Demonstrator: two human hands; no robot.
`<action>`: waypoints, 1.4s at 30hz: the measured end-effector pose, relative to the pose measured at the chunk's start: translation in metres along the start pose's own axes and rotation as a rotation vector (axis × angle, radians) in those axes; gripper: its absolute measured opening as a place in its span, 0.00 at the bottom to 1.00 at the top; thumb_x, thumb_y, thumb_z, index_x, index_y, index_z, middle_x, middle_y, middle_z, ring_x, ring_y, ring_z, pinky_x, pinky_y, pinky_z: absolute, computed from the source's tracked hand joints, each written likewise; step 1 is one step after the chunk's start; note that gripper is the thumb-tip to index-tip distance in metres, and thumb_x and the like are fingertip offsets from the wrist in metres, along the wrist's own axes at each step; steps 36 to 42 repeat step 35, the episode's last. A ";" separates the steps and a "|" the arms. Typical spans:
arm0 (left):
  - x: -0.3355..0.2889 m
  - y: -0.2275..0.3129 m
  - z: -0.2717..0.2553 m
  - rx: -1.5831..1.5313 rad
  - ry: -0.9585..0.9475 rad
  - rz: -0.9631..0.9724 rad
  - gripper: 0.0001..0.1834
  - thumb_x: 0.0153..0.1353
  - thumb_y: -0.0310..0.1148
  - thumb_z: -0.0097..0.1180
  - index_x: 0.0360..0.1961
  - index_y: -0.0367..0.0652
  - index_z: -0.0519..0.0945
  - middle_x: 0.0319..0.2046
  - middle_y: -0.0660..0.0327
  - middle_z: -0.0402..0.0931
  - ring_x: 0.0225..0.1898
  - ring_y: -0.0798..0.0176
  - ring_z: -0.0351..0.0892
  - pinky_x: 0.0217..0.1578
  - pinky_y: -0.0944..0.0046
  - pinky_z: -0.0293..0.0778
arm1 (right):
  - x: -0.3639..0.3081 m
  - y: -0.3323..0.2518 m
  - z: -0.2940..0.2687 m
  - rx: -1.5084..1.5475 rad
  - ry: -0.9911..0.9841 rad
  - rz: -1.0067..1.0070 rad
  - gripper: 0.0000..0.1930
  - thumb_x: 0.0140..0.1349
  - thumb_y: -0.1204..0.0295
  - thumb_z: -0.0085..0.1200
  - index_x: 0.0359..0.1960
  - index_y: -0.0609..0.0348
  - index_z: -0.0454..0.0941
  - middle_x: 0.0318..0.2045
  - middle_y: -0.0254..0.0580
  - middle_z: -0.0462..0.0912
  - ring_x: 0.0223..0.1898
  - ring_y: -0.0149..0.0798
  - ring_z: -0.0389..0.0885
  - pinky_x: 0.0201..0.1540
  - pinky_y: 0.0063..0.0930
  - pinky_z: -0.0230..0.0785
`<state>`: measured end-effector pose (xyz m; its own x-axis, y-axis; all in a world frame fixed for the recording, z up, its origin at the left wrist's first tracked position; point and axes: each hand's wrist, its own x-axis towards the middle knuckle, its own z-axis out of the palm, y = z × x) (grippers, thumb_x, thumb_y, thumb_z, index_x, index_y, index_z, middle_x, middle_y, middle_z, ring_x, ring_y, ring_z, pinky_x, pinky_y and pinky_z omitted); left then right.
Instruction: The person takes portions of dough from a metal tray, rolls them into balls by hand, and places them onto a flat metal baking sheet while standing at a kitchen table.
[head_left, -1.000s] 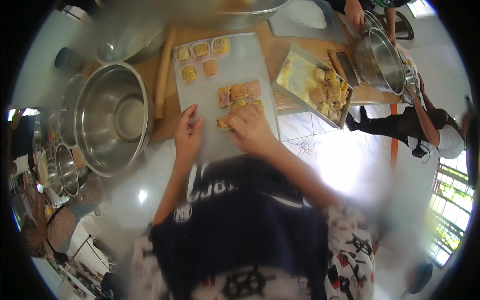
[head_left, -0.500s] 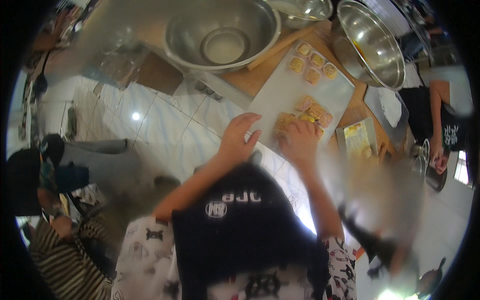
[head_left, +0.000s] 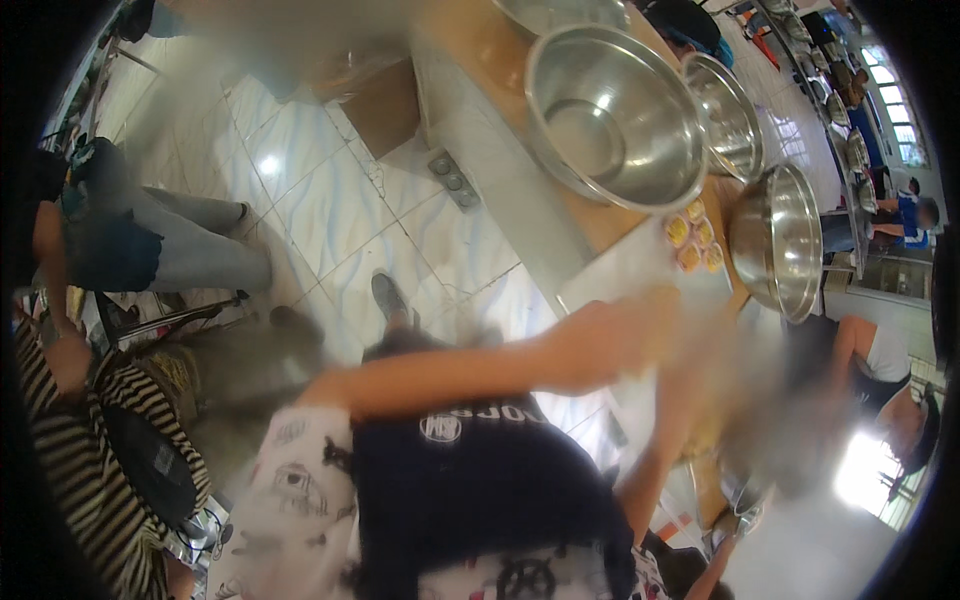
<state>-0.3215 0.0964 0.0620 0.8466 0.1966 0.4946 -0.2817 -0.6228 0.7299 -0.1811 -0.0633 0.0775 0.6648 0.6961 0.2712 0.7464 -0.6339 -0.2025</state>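
My left hand (head_left: 628, 338) reaches across to the right, over the near part of a pale sheet (head_left: 610, 262). Its fingers are lost in a blurred smear. My right hand (head_left: 683, 385) is close by, at the end of a raised forearm, and the same smear covers its fingers. Whether either hand holds anything is hidden. Just beyond them, several small yellow-topped pastries (head_left: 692, 236) sit in a cluster on the sheet.
A large steel bowl (head_left: 615, 115) stands at the far side of the wooden table (head_left: 480, 62), with more steel bowls (head_left: 778, 240) to its right. A brown box (head_left: 385, 110) is left of the table. People stand at left and right, one near a striped cloth (head_left: 60, 450).
The view has turned, shifting the table to the right. My left hand, open and apart before, has crossed to the right beside my right hand, which was on the nearer pastries.
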 end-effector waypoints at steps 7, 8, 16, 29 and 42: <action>-0.176 -0.119 -0.093 0.188 0.098 -0.673 0.31 0.48 0.35 0.63 0.56 0.45 0.71 0.56 0.48 0.66 0.57 0.43 0.65 0.56 0.50 0.64 | 0.000 -0.104 0.078 0.180 -0.045 -0.213 0.13 0.50 0.80 0.58 0.40 0.65 0.75 0.37 0.49 0.77 0.41 0.49 0.75 0.44 0.37 0.68; -0.214 -0.147 -0.086 0.248 0.142 -0.764 0.30 0.48 0.34 0.63 0.55 0.44 0.71 0.55 0.47 0.66 0.56 0.43 0.66 0.55 0.50 0.64 | 0.003 -0.137 0.099 0.310 -0.122 -0.220 0.11 0.49 0.81 0.58 0.37 0.65 0.76 0.36 0.49 0.78 0.38 0.49 0.76 0.43 0.36 0.68; -0.393 -0.262 -0.037 0.289 0.435 -1.395 0.29 0.52 0.31 0.60 0.56 0.37 0.68 0.51 0.43 0.69 0.54 0.42 0.68 0.54 0.54 0.67 | -0.029 -0.216 0.432 0.677 -0.947 0.291 0.13 0.62 0.68 0.53 0.44 0.61 0.76 0.36 0.45 0.81 0.35 0.35 0.78 0.41 0.25 0.69; -0.409 -0.352 0.060 0.172 0.710 -1.464 0.30 0.50 0.22 0.58 0.57 0.38 0.66 0.53 0.46 0.68 0.54 0.45 0.68 0.54 0.56 0.66 | -0.021 -0.076 0.709 0.360 -1.165 0.204 0.22 0.61 0.55 0.48 0.48 0.59 0.76 0.37 0.54 0.81 0.40 0.53 0.79 0.46 0.40 0.69; -0.363 -0.319 -0.020 0.182 0.601 -1.428 0.33 0.56 0.32 0.59 0.62 0.42 0.61 0.62 0.53 0.55 0.62 0.50 0.62 0.60 0.54 0.63 | -0.068 -0.144 0.598 -0.027 -1.301 0.189 0.26 0.60 0.57 0.46 0.56 0.60 0.70 0.50 0.59 0.76 0.56 0.53 0.72 0.59 0.35 0.61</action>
